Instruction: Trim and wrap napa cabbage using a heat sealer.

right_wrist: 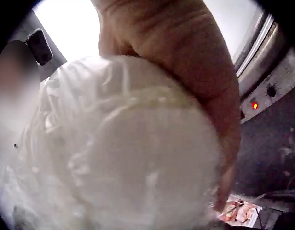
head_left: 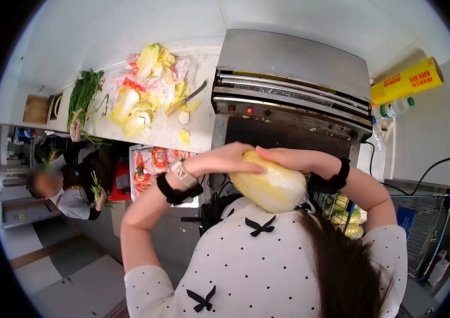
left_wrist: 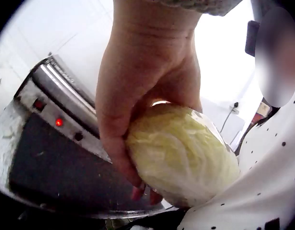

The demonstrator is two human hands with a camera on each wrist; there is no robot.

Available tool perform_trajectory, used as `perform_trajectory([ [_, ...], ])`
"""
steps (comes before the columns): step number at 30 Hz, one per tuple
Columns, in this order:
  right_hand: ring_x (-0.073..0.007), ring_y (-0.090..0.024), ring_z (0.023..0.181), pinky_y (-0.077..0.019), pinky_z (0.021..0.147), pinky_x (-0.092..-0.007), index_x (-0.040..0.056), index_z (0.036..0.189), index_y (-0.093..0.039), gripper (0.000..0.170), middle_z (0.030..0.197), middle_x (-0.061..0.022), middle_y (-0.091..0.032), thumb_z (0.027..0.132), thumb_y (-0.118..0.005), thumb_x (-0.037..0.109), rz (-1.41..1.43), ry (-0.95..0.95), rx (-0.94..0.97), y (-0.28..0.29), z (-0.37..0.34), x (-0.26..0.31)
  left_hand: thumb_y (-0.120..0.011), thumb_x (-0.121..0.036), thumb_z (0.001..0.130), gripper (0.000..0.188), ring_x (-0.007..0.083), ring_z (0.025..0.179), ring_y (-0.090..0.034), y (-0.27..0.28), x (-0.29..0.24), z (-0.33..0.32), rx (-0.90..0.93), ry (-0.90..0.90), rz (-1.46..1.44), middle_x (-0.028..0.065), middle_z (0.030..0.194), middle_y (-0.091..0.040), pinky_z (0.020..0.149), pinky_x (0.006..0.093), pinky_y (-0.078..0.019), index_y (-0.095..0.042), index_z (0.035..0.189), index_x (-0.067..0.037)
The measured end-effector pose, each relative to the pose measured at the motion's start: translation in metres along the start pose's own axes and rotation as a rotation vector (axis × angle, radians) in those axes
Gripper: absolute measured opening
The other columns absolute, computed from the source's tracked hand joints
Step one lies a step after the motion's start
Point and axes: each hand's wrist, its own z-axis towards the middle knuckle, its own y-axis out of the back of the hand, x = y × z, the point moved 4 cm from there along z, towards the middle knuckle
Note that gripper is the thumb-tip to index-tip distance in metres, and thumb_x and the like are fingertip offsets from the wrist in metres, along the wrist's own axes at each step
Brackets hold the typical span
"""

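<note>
A napa cabbage (head_left: 272, 188) in clear plastic film is held in front of the chest, above the near edge of a metal machine. My left hand (head_left: 225, 159), with a watch at its wrist, grips the upper left side. From the other side my right hand (head_left: 288, 157) holds it too. In the left wrist view, fingers curl round the yellow leafy cabbage (left_wrist: 183, 155). The right wrist view shows the pale end of the cabbage (right_wrist: 128, 153) under wrinkled film, with the right hand (right_wrist: 185, 52) curved round its top and side.
The metal machine (head_left: 293, 53) has rollers and a red light. Left of it, a knife (head_left: 185, 98), cabbage leaves (head_left: 135, 108) and green onions (head_left: 83, 93) lie on the counter (head_left: 201, 127). A yellow box (head_left: 410, 81) stands right. Another person (head_left: 71, 185) is at left; wire racks (head_left: 421, 233) stand right.
</note>
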Motion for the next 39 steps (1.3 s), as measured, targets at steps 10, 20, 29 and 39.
perform_trajectory([
  [10, -0.0147, -0.057, 0.099, -0.0472, 0.083, -0.0291, -0.0013, 0.120, -0.048, 0.052, 0.113, -0.0094, -0.057, 0.091, -0.041, 0.042, 0.162, -0.046, 0.221, -0.006, 0.013, -0.028, -0.064, -0.038, 0.078, 0.077, 0.0144, 0.118, -0.037, -0.022, 0.076, -0.026, 0.411, 0.017, -0.421, 0.0104, 0.127, -0.041, 0.099, 0.0274, -0.0304, -0.030, 0.133, 0.003],
  [20, -0.0253, -0.057, 0.095, -0.0428, 0.086, -0.0313, -0.0037, 0.111, -0.055, 0.072, 0.108, -0.0181, -0.059, 0.088, -0.032, 0.061, -0.664, 0.176, -0.064, -0.051, 0.019, 0.091, -0.085, -0.038, 0.049, 0.115, 0.0214, 0.126, -0.036, -0.003, 0.051, -0.071, 0.211, -0.339, -0.608, 0.0110, 0.135, -0.038, 0.106, 0.0367, -0.0260, -0.022, 0.139, -0.005],
  [29, -0.0231, -0.055, 0.085, -0.0445, 0.074, -0.0313, 0.0066, 0.087, -0.061, 0.030, 0.089, -0.0066, -0.058, 0.062, -0.078, 0.008, -0.706, 1.230, -0.705, -0.142, -0.017, 0.144, -0.089, -0.034, 0.030, 0.133, 0.0221, 0.123, -0.040, 0.063, 0.049, -0.186, -0.087, -0.421, -0.465, 0.0139, 0.136, -0.038, 0.102, 0.0348, -0.0309, -0.020, 0.139, -0.001],
  [39, -0.0190, -0.054, 0.081, -0.0423, 0.086, -0.0353, 0.0070, 0.072, -0.059, 0.019, 0.085, -0.0037, -0.056, 0.063, -0.075, 0.002, -0.558, 1.307, -0.674, -0.189, 0.036, 0.164, -0.087, -0.037, 0.040, 0.121, 0.0208, 0.119, -0.044, 0.085, 0.085, -0.233, -0.285, -0.489, -0.427, 0.0134, 0.133, -0.040, 0.100, 0.0339, -0.0332, -0.026, 0.137, 0.001],
])
